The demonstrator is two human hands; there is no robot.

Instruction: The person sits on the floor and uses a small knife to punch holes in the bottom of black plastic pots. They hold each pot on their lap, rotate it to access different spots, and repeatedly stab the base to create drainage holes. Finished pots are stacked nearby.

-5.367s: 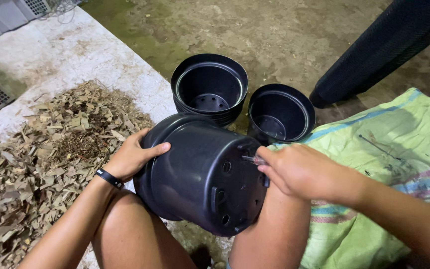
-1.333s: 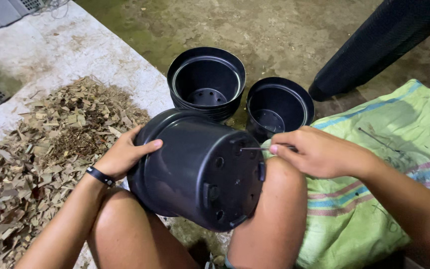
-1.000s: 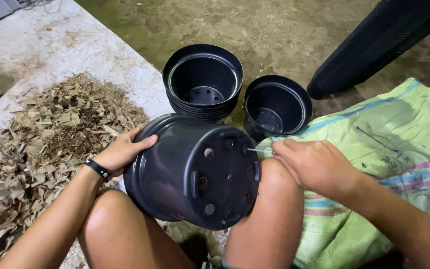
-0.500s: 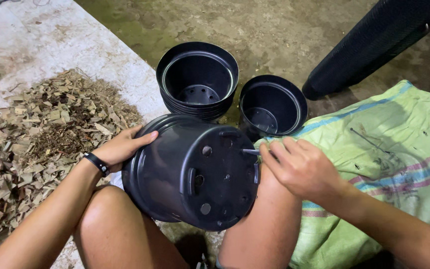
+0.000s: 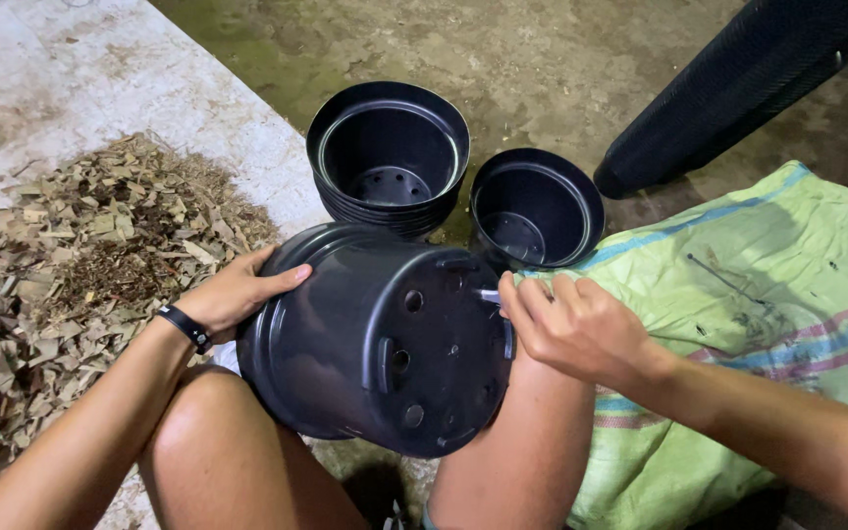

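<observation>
Head view: large black pot (image 5: 385,344) lay sideways across knees; looked light, stiff, slick. Left hand (image 5: 238,294) spread on rim; right hand (image 5: 571,324) pinched thin tool (image 5: 489,294) at base.

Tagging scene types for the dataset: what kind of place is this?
Probably an outdoor potting spot in a yard or nursery: mossy concrete ground, empty black plastic pots, a pile of dry leaf litter and a green woven sack.

The tipped pot (image 5: 385,339) lies across the knees; behind it stand the stacked pots (image 5: 388,157), right of those the small pot (image 5: 536,206); leaf pile (image 5: 71,265) left, sack (image 5: 748,324) right.
</observation>
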